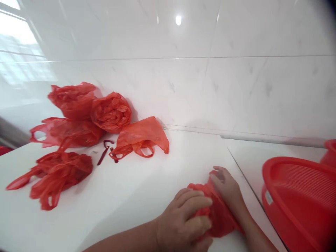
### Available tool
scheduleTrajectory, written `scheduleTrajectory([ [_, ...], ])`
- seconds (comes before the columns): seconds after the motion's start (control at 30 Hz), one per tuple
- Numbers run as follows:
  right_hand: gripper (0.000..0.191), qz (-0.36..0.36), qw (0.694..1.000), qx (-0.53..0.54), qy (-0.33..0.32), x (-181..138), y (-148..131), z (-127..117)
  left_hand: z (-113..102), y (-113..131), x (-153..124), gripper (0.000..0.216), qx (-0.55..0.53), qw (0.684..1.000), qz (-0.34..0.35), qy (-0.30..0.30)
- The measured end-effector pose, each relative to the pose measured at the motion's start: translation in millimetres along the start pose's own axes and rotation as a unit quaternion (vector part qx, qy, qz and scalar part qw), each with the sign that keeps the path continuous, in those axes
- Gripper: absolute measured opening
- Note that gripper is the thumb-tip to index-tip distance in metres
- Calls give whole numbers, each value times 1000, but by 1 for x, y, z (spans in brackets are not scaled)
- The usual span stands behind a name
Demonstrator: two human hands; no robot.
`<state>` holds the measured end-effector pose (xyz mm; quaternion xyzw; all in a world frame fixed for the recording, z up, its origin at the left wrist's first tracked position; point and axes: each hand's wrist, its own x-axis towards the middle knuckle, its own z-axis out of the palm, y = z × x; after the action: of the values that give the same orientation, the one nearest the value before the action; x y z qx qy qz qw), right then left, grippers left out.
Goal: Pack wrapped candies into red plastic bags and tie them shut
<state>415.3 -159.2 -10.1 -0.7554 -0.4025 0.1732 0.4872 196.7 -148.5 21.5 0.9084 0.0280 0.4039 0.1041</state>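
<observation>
Red bag [219,210] held between both hands
Left hand [183,218] closes over its near-left end; right hand [228,187] grips the far-right end.

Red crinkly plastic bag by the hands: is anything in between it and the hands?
Nothing visible. The left hand grips the crumpled red plastic bag and the right hand presses on it. The other red plastic bags lie apart at the left of the white counter; the red plastic basin sits to the right.
</observation>
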Motion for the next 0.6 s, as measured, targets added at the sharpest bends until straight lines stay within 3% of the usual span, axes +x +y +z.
scheduleTrajectory([
  [0.1,44,10,996,9,-91,-4,-5,1,10,-9,-5,61,41,995,-64,-72],
  [0.17,37,-18,980,14,-197,-7,-7,2,15,-14,-7,67,45,988,-93,-116],
  [0.23,39,-43,962,25,-268,-8,-6,4,16,-17,-7,58,32,983,-105,-151],
  [0.3,40,-37,964,37,-262,-5,0,5,11,-19,-8,44,18,977,-108,-183],
  [0.4,45,28,974,26,-223,3,12,5,-5,-21,-15,34,24,971,-142,-191],
  [0.5,49,70,973,6,-222,9,21,6,-34,-23,-30,33,49,963,-215,-153],
  [0.6,44,47,976,-39,-209,9,22,8,-75,-25,-52,34,99,946,-293,-98],
])
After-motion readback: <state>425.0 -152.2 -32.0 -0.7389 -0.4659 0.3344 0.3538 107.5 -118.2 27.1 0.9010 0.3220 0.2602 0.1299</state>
